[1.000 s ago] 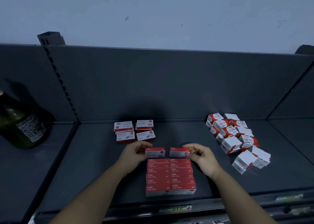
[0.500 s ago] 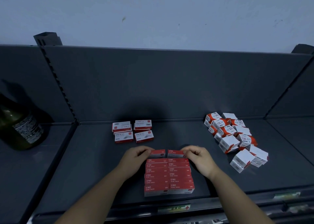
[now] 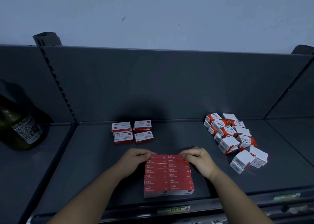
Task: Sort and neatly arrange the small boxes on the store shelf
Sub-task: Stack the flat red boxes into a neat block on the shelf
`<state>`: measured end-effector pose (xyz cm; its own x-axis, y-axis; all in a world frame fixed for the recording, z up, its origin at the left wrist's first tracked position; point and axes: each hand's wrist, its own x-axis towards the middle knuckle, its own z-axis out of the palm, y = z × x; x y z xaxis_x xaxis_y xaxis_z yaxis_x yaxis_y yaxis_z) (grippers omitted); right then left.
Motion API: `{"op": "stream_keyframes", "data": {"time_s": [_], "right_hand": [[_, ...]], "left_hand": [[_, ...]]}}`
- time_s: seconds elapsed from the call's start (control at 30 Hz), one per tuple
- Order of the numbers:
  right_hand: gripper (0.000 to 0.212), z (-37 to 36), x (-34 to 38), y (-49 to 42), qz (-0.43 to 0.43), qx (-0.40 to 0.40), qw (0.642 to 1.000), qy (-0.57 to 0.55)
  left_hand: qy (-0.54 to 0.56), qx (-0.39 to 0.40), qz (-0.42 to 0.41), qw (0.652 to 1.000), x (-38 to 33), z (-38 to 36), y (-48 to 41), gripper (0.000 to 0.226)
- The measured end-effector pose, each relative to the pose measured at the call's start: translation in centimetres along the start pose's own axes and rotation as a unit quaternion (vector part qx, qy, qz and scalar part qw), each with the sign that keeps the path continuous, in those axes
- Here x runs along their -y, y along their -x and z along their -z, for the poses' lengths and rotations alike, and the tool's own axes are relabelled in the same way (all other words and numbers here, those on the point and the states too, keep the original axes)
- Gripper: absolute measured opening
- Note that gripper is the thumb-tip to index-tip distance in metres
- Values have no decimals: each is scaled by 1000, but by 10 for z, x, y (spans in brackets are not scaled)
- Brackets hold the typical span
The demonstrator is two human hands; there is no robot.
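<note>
Two far-edge red boxes (image 3: 159, 156) pinched — left hand (image 3: 134, 162) on one, right hand (image 3: 200, 162) on other — open shelf (image 3: 95, 164) around.

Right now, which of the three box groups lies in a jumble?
The white-and-orange boxes on the right: they lie tilted at odd angles. The red boxes in front form two straight columns; the white-topped boxes behind sit two by two.

Pinching far left red box (image 3: 159, 156) with left hand (image 3: 134, 159), far right red box (image 3: 174, 156) with right hand (image 3: 199, 161), on shelf (image 3: 95, 164).
</note>
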<state>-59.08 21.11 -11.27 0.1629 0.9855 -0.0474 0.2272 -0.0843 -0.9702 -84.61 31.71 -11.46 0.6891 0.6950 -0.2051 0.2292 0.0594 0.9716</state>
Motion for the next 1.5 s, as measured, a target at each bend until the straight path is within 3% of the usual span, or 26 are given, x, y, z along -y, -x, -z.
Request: {"op": "stream_keyframes", "data": {"time_s": [0.43,0.6,0.73,0.8,0.93,1.03,1.13,1.4,1.5], "right_hand": [[22,0,9,0,-44,2,999,8],[23,0,23,-22,-132,-68,989,22],[17,-11,33,-55,-181,-44,973,136],[16,-27,42,-71,-188,-31,963,188],[47,-74,60,-95,-191,-26,924,330],[62,-108,65,-103,-198,-26,896,396],[63,-125,68,-107,-199,-42,873,443],[66,-117,69,-107,-198,-41,881,428],[58,-104,67,-103,-198,-31,910,364]], "left_hand": [[11,-30,-3,999,-1,-1,0,25],[93,-212,-37,972,-7,2,1,16],[-2,-413,-32,910,-3,33,1,5],[-57,-450,24,891,4,52,-2,21],[-217,-427,150,865,10,65,-9,63],[-283,-407,179,849,8,57,-10,62],[-290,-412,201,840,4,51,-11,59],[-269,-419,188,847,0,50,-10,51],[-209,-418,116,876,4,47,-8,37]]}}
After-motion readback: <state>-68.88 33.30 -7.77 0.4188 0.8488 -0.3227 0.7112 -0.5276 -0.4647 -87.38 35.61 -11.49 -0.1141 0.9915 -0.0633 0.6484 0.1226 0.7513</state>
